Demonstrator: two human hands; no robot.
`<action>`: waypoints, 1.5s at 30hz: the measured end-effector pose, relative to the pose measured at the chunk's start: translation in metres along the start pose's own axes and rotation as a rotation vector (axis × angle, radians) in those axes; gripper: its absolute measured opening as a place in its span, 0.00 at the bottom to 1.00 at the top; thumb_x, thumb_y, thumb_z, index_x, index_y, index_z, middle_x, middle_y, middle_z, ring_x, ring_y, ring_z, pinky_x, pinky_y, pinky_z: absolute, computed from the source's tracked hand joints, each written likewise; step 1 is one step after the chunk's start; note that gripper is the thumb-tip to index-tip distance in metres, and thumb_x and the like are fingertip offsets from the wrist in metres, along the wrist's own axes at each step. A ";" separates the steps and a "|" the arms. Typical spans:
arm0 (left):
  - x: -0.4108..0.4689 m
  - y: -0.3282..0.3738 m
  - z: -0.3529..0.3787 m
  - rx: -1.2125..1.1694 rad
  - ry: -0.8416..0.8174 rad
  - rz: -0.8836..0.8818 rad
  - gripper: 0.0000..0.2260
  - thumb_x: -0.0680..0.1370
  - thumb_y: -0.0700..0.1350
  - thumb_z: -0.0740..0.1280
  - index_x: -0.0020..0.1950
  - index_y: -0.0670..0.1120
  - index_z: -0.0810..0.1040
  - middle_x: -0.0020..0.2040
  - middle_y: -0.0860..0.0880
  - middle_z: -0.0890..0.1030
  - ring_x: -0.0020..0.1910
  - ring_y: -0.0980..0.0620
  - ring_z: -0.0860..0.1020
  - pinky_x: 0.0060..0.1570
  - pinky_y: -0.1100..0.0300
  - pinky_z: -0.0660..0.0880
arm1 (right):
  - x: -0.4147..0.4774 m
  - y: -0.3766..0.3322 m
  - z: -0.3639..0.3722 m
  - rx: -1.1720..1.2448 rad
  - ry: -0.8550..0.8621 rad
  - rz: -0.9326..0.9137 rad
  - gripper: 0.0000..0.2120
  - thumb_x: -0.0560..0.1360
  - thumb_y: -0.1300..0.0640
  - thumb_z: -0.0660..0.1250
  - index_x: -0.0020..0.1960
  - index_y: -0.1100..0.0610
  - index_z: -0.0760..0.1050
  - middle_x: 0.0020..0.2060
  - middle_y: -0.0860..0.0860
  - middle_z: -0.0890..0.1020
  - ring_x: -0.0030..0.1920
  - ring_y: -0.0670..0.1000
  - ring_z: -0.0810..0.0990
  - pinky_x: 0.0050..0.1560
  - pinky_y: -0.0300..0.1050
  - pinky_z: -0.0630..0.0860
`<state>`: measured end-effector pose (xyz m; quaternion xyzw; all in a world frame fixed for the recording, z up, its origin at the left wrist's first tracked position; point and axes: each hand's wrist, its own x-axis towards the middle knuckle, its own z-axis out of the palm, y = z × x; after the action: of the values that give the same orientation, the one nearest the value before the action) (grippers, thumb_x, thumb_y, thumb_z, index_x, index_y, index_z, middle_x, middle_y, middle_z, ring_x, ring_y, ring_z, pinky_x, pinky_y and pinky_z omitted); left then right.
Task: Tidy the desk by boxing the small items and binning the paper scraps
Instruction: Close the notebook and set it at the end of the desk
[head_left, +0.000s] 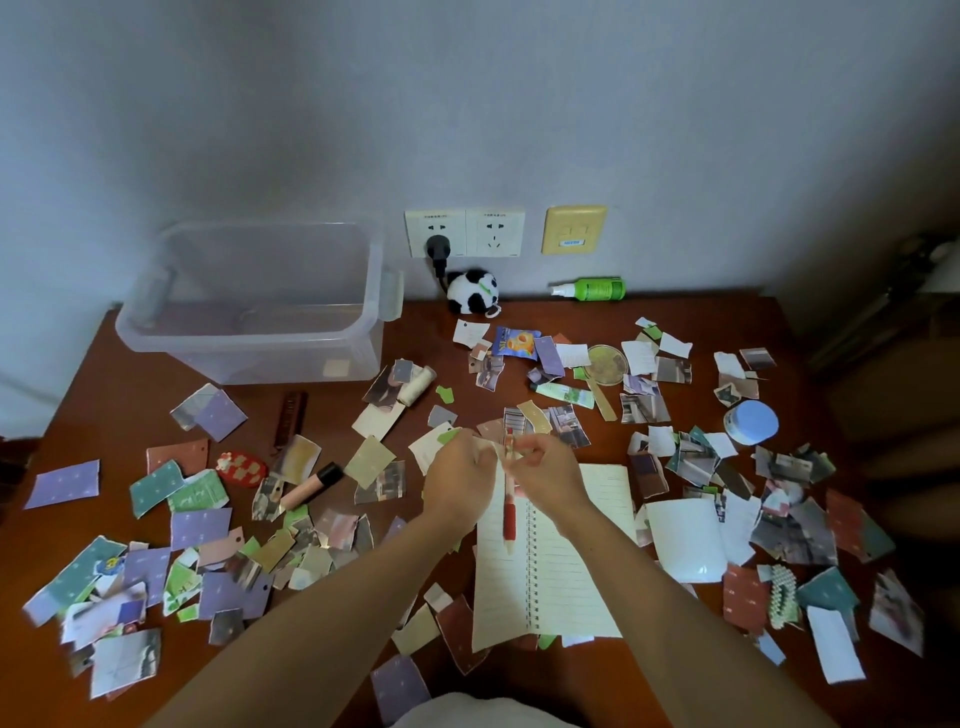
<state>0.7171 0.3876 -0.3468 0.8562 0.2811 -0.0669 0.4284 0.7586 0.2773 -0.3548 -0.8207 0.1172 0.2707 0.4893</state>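
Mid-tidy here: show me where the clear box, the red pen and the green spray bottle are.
clear box (260, 358), head view, front wall.
red pen (509, 519), head view, red grip section.
green spray bottle (600, 289), head view, green body.

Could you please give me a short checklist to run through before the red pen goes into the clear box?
1. Grip: the right hand pinches the red pen near its top: ok.
2. Left hand: curled beside the pen's top; whether it holds anything: cannot tell.
3. Clear box: no lid on it, mouth open: ok.
4. Room inside the box: it looks empty: ok.
5. Pen free of the notebook: it is over the open page; touching or lifted: cannot tell.
6. Way to the box: only paper scraps and a thread spool lie between: ok.
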 end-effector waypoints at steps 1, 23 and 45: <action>-0.001 0.000 0.001 0.011 -0.003 -0.002 0.09 0.82 0.47 0.58 0.50 0.44 0.74 0.45 0.47 0.78 0.46 0.49 0.77 0.48 0.51 0.77 | -0.001 0.002 0.000 0.009 0.002 0.002 0.12 0.74 0.60 0.72 0.57 0.54 0.78 0.55 0.50 0.80 0.54 0.51 0.79 0.54 0.53 0.81; -0.025 0.024 0.048 -0.148 -0.466 -0.080 0.09 0.76 0.45 0.62 0.49 0.44 0.81 0.56 0.44 0.81 0.52 0.46 0.80 0.47 0.53 0.77 | -0.036 0.045 -0.075 0.047 0.006 0.084 0.14 0.77 0.60 0.63 0.62 0.53 0.72 0.59 0.52 0.79 0.57 0.53 0.78 0.59 0.54 0.77; -0.035 0.032 0.008 -0.518 -0.031 -0.333 0.22 0.83 0.58 0.53 0.66 0.44 0.73 0.59 0.45 0.77 0.57 0.46 0.75 0.58 0.53 0.72 | -0.042 0.000 -0.101 0.349 -0.138 0.186 0.05 0.75 0.62 0.62 0.49 0.57 0.75 0.46 0.58 0.80 0.49 0.58 0.80 0.51 0.51 0.78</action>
<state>0.7056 0.3513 -0.3173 0.6596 0.4188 -0.0753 0.6195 0.7570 0.1867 -0.2935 -0.6887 0.2037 0.3457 0.6039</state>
